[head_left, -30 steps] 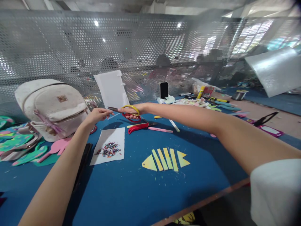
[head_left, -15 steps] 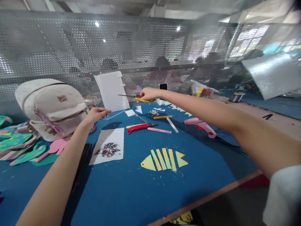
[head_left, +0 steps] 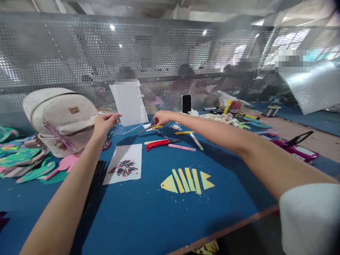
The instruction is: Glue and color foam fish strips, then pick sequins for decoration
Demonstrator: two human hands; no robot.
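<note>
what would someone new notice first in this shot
Probably the yellow-green fish laid out in separate pieces on the blue table, near the middle front. To its left, a small heap of multicoloured bits glints on white paper, with a pale backpack behind at the far left. Farther back, the right hand holds scissors.

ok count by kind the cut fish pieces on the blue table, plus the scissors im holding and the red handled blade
Head piece: 1
Body strips: 4
Tail piece: 1
Scissors in the right hand: 1
Red-handled blade: 1
Total: 8
</note>
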